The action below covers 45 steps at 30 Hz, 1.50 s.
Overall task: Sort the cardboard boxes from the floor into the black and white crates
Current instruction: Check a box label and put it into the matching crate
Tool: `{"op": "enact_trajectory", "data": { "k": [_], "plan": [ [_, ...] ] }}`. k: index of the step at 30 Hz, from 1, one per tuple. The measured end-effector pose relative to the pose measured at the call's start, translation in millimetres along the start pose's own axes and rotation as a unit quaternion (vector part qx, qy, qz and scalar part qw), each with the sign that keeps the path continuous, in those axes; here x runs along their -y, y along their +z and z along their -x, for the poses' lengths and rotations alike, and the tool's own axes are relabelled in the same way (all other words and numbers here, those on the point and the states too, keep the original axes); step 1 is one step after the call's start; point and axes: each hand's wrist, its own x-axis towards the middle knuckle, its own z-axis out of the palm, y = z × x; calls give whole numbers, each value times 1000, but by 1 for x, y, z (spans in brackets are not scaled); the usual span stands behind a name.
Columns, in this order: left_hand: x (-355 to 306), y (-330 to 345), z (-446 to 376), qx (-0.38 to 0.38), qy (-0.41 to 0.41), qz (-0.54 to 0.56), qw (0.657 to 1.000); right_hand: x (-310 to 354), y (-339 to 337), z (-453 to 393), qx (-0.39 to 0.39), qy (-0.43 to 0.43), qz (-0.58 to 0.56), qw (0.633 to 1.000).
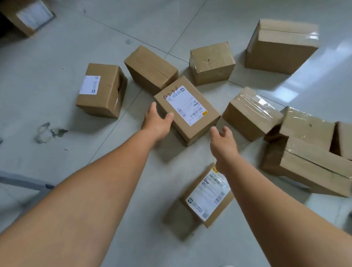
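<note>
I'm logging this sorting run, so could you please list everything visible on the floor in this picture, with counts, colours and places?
Labelled box between the hands: one, brown, white shipping label up, centre of the floor.
Labelled box under the right forearm: one, brown, white label up, near the person.
Box with side label: one, brown, left of centre.
Plain boxes: three, brown, behind and right of the centre box.
Large box: one, brown, far right.
Box pile: brown, taped, right edge; count unclear.
Blurred box: one, brown, top left corner.
Clear plastic scrap: one, left floor.
Left hand: open, touching the centre box.
Right hand: open, beside it.
</note>
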Motion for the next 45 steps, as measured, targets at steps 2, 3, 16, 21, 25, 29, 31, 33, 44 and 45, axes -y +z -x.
{"op": "enact_trajectory", "data": {
  "k": [2,3,16,21,25,29,31,33,44,45],
  "plan": [
    [3,5,-23,-9,13,2,1000,-5,9,-21,0,-2,4,1000],
    [4,7,-32,-13,19,2,1000,-7,12,-29,1,1,4,1000],
    [7,15,-80,0,26,4,1000,-18,40,-74,26,31,-8,999],
    [-2,8,-47,1,24,51,998,-6,26,-52,-1,39,-53,998],
    [-24,-12,-1,7,12,127,992,25,8,-5,-22,26,-91,995],
    [-69,-47,62,-14,2,176,984,71,-17,61,-55,2,-115,992],
    [-95,-69,96,-14,7,186,982,101,-34,101,-55,-10,-122,991],
    [-122,-92,133,-8,14,199,980,131,-55,141,-61,-28,-121,990],
    [-268,-236,310,-65,90,240,964,295,-129,347,-61,-109,-111,986],
    [-278,-249,322,-74,97,242,963,308,-131,362,-56,-115,-118,985]
  ]
}}
